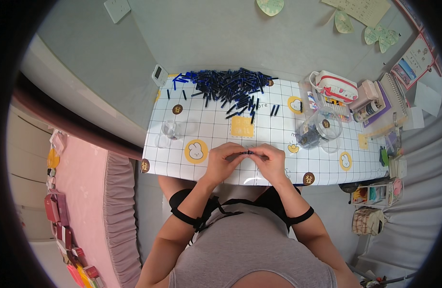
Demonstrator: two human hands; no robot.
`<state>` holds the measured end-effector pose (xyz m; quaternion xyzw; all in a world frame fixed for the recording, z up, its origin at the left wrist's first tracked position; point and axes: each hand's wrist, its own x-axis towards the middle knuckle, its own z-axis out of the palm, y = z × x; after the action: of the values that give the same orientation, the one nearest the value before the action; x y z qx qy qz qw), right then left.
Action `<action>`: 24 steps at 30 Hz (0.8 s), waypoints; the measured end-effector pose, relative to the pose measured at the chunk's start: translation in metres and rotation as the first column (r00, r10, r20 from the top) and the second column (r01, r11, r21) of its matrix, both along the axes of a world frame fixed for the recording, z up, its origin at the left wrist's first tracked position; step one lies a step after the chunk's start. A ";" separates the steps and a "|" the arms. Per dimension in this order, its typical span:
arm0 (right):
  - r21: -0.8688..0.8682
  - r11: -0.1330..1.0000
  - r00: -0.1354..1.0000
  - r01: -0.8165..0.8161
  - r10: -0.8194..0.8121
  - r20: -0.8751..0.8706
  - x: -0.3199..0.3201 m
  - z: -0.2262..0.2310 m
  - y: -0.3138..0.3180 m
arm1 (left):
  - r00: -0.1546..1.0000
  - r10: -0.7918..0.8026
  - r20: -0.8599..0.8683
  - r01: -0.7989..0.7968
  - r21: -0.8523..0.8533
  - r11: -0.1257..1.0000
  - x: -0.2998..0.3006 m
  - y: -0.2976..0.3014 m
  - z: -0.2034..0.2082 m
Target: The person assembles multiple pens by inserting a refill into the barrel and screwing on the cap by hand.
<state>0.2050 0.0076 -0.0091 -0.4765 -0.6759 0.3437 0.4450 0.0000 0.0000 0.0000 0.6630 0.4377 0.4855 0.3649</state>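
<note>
Close to the table's front edge, my left hand and my right hand meet fingertip to fingertip. Between them they pinch a small dark tube, which looks like the ink cartridges on the table; the fingers cover most of it. Beyond my hands, a large heap of dark blue ink cartridges lies against the wall. A few single cartridges lie apart from the heap. Right of my hands stands a wide clear tub with dark pieces inside. A small clear cup is on the left.
The table is covered by a white grid cloth with rabbit prints. A small white timer sits at the far left corner. Along the right are a red-and-white pouch, boxes and notebooks. A pink bed is at the left.
</note>
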 end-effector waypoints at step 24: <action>0.037 0.999 1.000 0.020 -0.020 -0.015 -0.003 -0.004 0.000 | 1.000 0.030 0.007 -0.030 -0.051 0.998 0.002 -0.001 -0.001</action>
<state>0.2020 0.0078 -0.0129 -0.4724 -0.6740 0.3302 0.4622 0.0022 -0.0013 -0.0011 0.6450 0.4585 0.4822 0.3758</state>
